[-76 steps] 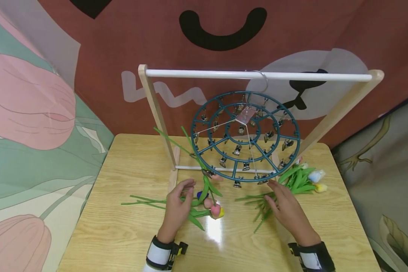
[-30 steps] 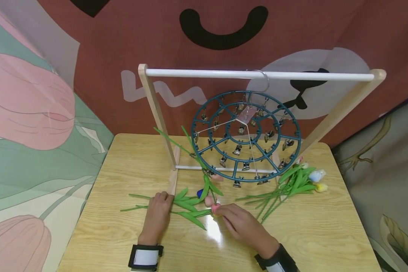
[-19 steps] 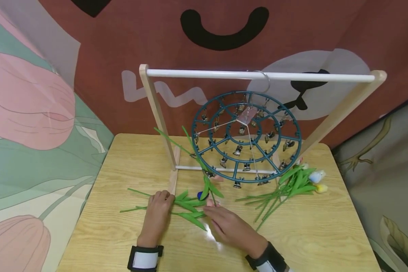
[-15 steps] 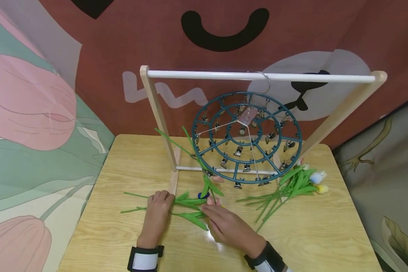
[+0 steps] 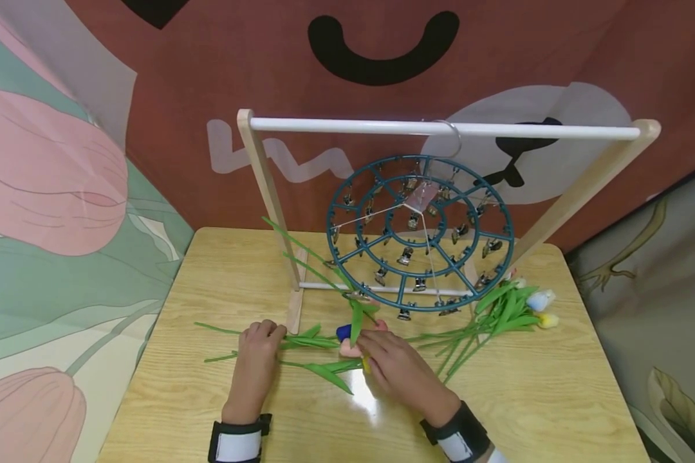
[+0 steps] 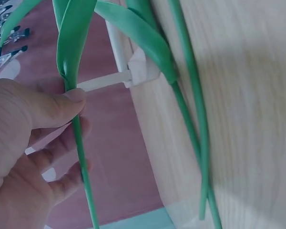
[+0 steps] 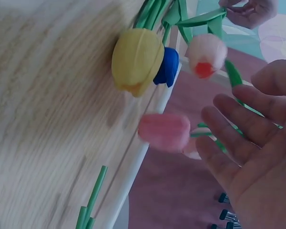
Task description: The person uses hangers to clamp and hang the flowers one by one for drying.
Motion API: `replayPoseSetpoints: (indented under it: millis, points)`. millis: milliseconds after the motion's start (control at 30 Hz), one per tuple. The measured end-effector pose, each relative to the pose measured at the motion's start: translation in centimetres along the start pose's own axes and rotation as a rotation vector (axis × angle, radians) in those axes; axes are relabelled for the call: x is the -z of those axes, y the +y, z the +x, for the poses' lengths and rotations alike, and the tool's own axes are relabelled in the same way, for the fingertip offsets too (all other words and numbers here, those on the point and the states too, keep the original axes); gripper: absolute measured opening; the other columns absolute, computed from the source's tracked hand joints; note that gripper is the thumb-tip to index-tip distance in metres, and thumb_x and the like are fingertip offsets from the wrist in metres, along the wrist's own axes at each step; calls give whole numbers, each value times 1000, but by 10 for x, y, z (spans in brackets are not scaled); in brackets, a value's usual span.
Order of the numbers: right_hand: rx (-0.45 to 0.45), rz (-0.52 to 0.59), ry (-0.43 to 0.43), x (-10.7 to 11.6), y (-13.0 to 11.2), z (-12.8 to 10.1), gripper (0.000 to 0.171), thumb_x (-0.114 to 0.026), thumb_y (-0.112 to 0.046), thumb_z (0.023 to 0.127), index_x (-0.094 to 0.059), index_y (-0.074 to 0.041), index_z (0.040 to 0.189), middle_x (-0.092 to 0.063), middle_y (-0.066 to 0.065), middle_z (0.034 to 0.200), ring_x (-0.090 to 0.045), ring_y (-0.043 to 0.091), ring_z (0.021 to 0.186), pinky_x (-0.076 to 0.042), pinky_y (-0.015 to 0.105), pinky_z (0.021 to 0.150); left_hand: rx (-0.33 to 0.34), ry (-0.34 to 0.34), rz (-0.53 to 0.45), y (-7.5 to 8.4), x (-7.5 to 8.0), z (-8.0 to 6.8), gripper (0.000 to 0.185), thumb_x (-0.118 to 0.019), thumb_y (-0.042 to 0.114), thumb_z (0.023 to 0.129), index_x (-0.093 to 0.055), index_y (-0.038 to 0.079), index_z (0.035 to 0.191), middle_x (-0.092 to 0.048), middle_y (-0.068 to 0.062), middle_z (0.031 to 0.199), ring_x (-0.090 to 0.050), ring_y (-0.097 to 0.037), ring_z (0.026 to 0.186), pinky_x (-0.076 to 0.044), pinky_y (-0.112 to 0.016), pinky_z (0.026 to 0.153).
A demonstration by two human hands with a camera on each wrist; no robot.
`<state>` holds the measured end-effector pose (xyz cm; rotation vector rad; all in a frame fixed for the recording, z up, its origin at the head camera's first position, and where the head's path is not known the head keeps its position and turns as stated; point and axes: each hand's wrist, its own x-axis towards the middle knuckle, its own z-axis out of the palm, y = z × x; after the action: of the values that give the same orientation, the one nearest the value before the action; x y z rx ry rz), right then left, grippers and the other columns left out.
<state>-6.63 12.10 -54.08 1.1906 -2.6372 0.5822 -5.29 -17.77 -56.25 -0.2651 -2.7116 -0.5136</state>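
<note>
Wooden tabletop (image 5: 208, 386) against a red-brown printed backdrop. Wooden rack (image 5: 260, 180) with white bar stands at the rear; round teal clip hanger (image 5: 419, 235) hangs from the bar by its hook.

Left hand (image 5: 257, 350) pinches one green tulip stem (image 6: 81, 157) between thumb and fingers, near the rack's left foot; two more stems lie on the wood just beside it.

Right hand (image 5: 396, 363) is open, fingers relaxed and spread, over the flower heads: yellow tulip (image 7: 137, 59), blue one (image 7: 168, 67), pink one (image 7: 164, 132). Contact with them: cannot tell.

Second tulip bunch (image 5: 498, 312) lies on the tabletop to the right, well apart from both hands.
</note>
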Motion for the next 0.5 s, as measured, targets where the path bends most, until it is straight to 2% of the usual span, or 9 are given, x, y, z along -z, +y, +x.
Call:
replayPoseSetpoints:
  millis: [233,333,500]
  points:
    - [-23,22,-20,3,1,2,36,-70,-20,98,-68,-6,131,-69,11,133,-65,27,124,-55,44,107,-44,12,-28,13,2,3,32,-77,-19,76,-77,8,92,-68,-5,89,-61,-25,84,-55,-46,74]
    - [-29,38,-20,3,1,3,38,-71,-26,97,-68,-6,129,-70,11,130,-66,26,121,-56,43,105,-76,23,-34,22,3,4,35,-77,-21,73,-76,8,91,-68,-5,89,-61,-25,84,-55,-45,74]
    - [-31,47,-38,3,0,3,37,-74,-27,94,-70,-7,125,-73,9,122,-68,24,113,-59,40,100,-99,1,-31,34,6,6,35,-78,-21,72,-76,8,92,-68,-4,91,-62,-24,86,-55,-45,76]
